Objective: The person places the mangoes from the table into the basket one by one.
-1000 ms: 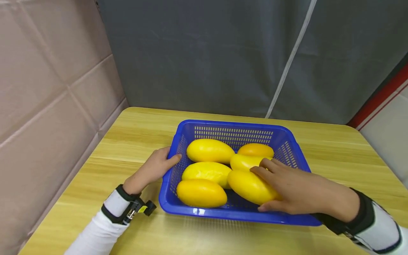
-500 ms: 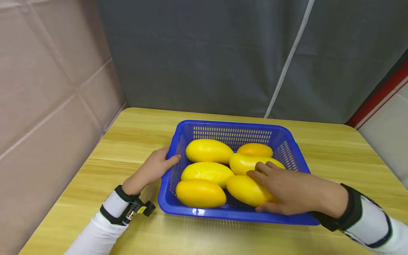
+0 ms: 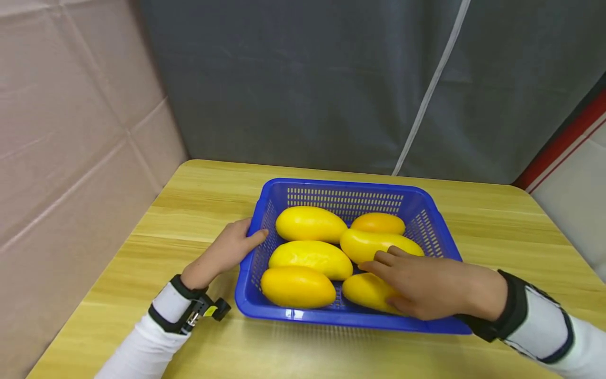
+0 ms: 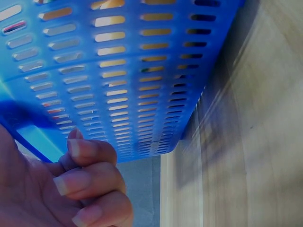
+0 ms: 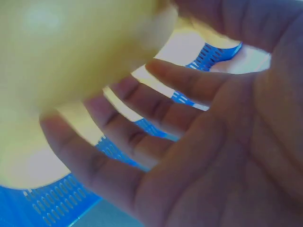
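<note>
A blue plastic basket with slotted walls stands on the table and holds several yellow mangoes. My left hand grips its left rim, thumb over the edge; the left wrist view shows curled fingers beside the slotted wall. At the front right inside the basket, my right hand holds a mango, partly hidden under the palm. Thumb and fingertips meet that mango's surface in the right wrist view. Just behind it lies a curved mango. Two others, a front-left mango and a middle-left mango, lie side by side.
Toward the basket's back are a large yellow mango and a smaller orange-yellow mango. The wooden table meets a grey curtain behind and a padded pinkish wall at left.
My right hand has lowered the front-right mango deeper into the basket and toward its front wall, uncovering more of the curved mango behind. My left hand keeps its place on the rim.
</note>
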Demonstrator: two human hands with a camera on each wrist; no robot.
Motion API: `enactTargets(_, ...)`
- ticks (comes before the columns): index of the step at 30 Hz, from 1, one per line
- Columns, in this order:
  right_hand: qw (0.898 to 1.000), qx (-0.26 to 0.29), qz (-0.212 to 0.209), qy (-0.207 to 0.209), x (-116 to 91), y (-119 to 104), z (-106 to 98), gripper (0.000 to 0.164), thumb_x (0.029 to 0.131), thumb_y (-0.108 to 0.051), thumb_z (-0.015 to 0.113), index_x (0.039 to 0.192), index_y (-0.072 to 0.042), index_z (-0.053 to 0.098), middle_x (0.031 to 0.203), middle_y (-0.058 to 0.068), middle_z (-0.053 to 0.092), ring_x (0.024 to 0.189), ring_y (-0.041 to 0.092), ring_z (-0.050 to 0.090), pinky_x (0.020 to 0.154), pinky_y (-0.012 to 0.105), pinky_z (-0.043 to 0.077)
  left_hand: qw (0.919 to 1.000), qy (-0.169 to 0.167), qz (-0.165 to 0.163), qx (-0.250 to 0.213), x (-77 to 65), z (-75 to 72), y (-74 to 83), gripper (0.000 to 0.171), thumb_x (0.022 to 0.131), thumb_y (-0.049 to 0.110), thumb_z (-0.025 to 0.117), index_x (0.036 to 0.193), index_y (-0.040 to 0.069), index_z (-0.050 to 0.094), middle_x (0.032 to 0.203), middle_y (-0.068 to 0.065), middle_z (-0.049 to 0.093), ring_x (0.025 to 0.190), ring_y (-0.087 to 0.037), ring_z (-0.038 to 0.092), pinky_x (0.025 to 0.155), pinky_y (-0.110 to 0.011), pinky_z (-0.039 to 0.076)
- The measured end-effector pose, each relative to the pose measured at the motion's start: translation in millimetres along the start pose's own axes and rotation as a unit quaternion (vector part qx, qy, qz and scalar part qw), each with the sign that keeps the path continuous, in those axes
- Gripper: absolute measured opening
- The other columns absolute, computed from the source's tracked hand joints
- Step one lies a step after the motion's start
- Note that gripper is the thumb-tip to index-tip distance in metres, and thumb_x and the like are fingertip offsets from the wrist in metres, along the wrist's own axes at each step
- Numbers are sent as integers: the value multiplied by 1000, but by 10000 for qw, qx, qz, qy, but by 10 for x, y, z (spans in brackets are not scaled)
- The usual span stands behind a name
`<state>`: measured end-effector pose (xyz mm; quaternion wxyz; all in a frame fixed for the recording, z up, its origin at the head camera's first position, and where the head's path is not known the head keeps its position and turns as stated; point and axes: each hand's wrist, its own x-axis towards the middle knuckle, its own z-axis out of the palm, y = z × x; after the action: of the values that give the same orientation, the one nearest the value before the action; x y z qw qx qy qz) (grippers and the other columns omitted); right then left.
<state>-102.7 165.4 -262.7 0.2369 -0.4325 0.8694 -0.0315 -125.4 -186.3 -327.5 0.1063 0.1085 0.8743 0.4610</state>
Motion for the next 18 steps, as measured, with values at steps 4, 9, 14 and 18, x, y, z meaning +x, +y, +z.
enactTargets(4,9999,-20,146,-54,31,-34,20,51,93,-27,63,139,-15,45,130,4,50,119,30,49,92,45,48,10000,-56,-3,-53,2,0,-11,38,100,24,48,125,-4,51,88,-10,68,66,-18,68,58,-32,56)
enactTargets(9,9997,-194,154,-35,46,-42,33,46,92,-30,64,134,-16,51,118,-2,54,104,23,55,85,38,51,9999,-89,10,-82,3,-5,-3,38,100,24,47,125,-4,50,88,-10,68,66,-19,68,58,-33,56)
enactTargets(14,9987,-439,-243,124,83,-48,19,43,91,-27,65,130,-13,53,109,-5,55,90,14,54,79,29,52,10000,-38,-5,-45,5,-5,-2,38,100,24,47,126,-4,51,89,-10,68,67,-18,68,58,-32,56)
enactTargets(18,9978,-430,-459,226,117,-60,17,42,92,-26,64,130,-12,53,105,-6,57,84,9,53,75,25,51,10000,-35,16,-23,2,-7,-9,39,99,24,47,125,-5,51,89,-11,69,67,-19,68,59,-32,56)
